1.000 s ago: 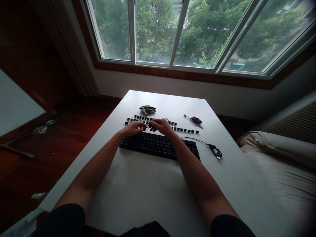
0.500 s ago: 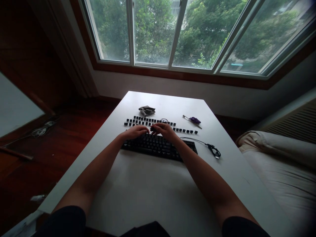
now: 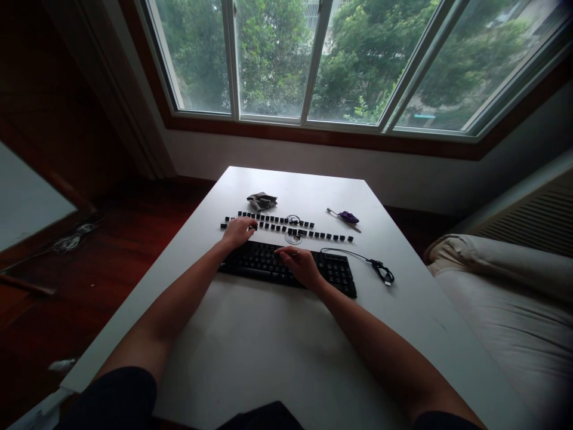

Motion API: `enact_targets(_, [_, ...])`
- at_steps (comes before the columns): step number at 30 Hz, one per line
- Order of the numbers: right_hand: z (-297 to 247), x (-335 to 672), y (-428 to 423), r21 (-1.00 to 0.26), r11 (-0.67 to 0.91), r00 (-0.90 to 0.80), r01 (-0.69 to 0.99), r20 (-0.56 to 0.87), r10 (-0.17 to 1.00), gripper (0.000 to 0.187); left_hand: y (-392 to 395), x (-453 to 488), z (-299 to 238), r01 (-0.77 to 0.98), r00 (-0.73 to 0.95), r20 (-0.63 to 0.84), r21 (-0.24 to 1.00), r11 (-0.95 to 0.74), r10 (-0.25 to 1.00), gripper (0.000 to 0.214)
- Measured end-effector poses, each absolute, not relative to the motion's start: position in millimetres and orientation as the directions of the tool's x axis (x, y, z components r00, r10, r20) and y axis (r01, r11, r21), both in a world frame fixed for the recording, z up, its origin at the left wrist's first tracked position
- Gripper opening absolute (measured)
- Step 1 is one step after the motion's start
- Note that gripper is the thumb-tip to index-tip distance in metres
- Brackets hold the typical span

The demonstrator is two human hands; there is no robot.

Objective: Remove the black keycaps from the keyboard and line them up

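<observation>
A black keyboard (image 3: 264, 272) lies across the white table in front of me. Beyond it, loose black keycaps (image 3: 331, 236) stand in long rows. My left hand (image 3: 239, 232) is at the left part of these rows, its thumb and fingers closed on a black keycap (image 3: 255, 226). Over the middle of the keyboard is my right hand (image 3: 299, 264), fingers bent and pinched together low above the keys. Whatever sits between its fingertips is too small to make out. A thin ring-shaped thing (image 3: 293, 239) lies just behind the keyboard.
A crumpled grey cloth (image 3: 262, 201) lies at the back left of the table (image 3: 233, 346). At the back right rests a purple thing (image 3: 348, 217) beside a thin brush-like stick (image 3: 332, 211). The keyboard's bundled cable (image 3: 380, 270) lies to the right. A beige padded seat (image 3: 496, 298) stands beyond.
My hands were together above the keyboard's back edge and have parted. The left has moved left to the keycap rows; the right has come nearer, down over the keys. The view has shifted slightly.
</observation>
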State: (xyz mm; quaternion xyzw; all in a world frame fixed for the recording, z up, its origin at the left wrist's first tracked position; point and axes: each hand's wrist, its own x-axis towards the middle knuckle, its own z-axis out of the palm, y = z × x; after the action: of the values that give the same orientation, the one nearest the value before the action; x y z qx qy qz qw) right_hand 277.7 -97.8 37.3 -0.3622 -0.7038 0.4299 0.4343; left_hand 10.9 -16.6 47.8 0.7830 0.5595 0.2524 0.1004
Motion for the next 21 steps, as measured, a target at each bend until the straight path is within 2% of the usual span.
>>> enact_targets(2, [34.7, 274.7, -101.4, -0.896, 0.411, -0.387, 0.171, 0.322, 0.864, 0.026, -11.1, 11.2, 45.8, 0.880, 0.235, 0.295, 0.340, -0.332, 0.926, 0.024])
enact_targets(5, [33.3, 272.6, -102.0, -0.863, 0.465, -0.411, 0.199, 0.357, 0.839, 0.026, -5.4, 13.7, 42.4, 0.905, 0.232, 0.303, 0.281, -0.319, 0.924, 0.023])
enact_targets(16, [24.1, 273.1, -97.2, -0.895, 0.419, -0.384, 0.156, 0.335, 0.860, 0.032, 2.0, 19.1, 31.7, 0.940, 0.196, 0.236, 0.229, -0.251, 0.952, 0.020])
enact_targets(21, [25.6, 272.3, -97.5, -0.906, 0.404, -0.381, 0.128, 0.331, 0.863, 0.035, 2.3, 20.2, 32.4, 0.935, 0.181, 0.214, 0.266, -0.236, 0.960, 0.020])
